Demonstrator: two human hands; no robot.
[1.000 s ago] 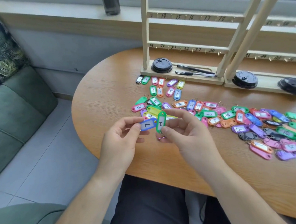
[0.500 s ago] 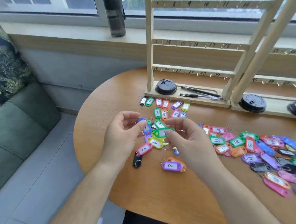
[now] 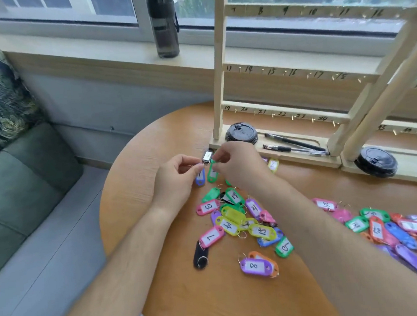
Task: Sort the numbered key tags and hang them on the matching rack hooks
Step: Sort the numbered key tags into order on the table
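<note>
Both hands are up over the bench, close in front of the left foot of the rack. Left hand: grip narrowed to a thumb-and-forefinger pinch at the top end of the blue tag, which hangs down below the fingertips. Right hand: same kind of tight pinch on the top of the green tag, other fingers curled in. The two tags hang just beside each other, long sides nearly touching; I can't read either number from here. A black tag with a white label shows just behind the fingertips by the rack base; I can't tell if it is lying on the wood or being touched. Nearer me is a loose cluster on the bench: pink 13, yellow 14, yellow 15, pink 7, a plain black tag, purple 8 lying over an orange one. A bigger mixed heap sits to the right, partly under the right forearm. The rack rails carry handwritten numbers, 7 onward on top, 19 to 24 on the lowest. Pens and a black lid lie on the rack base, and a dark bottle stands on the windowsill.
</note>
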